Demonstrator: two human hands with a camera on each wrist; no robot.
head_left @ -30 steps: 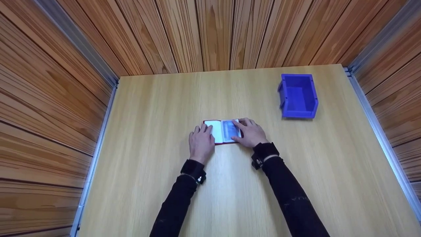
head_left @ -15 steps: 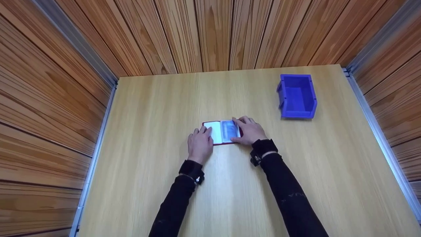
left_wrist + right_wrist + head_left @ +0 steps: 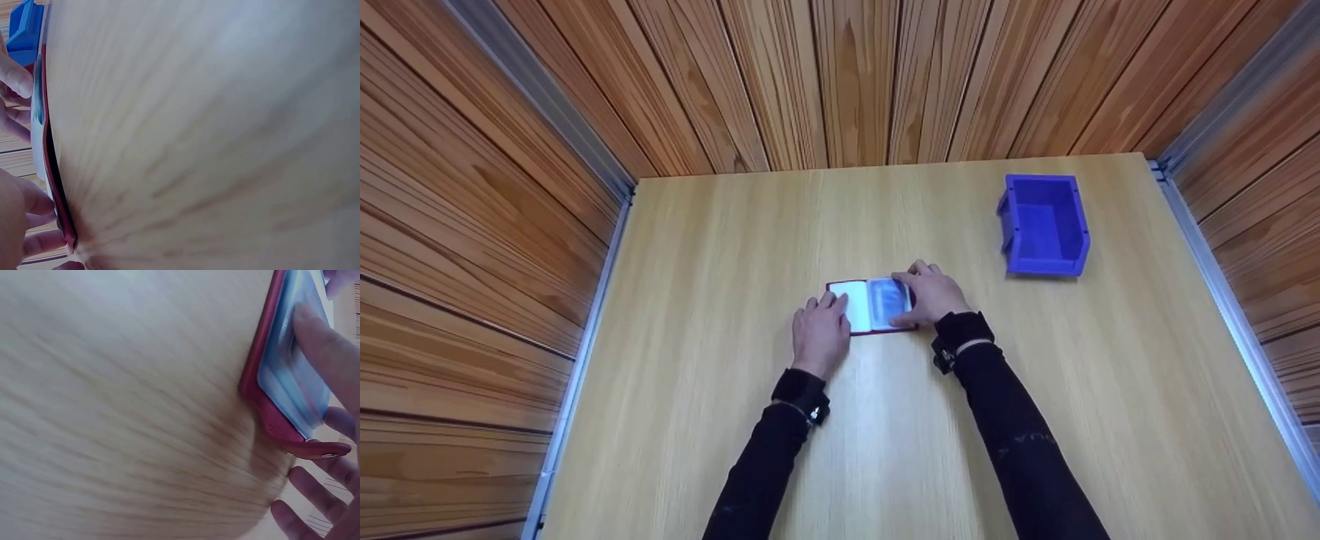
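Observation:
A red card holder (image 3: 855, 307) with clear plastic sleeves (image 3: 888, 300) lies spread open on the table, a white side at left and a bluish side at right. My left hand (image 3: 819, 334) rests on the white side, its fingers relaxed at the left edge. At the other end, my right hand (image 3: 934, 298) holds the sleeved side between thumb and index finger. The right wrist view shows the thumb (image 3: 323, 346) lying on the sleeves, beside a red strap with a snap (image 3: 326, 451) at the end. Part of the left cover is hidden under the left fingers.
A blue plastic bin (image 3: 1044, 225) stands at the back right of the wooden table (image 3: 720, 247). Wood-panelled walls (image 3: 855, 82) enclose the back and sides, with metal rails (image 3: 585, 360) along the table's side edges.
The right index fingertip has shifted slightly toward the far edge of the sleeves. The card holder and left hand stay nearly in place; the head view has moved a little.

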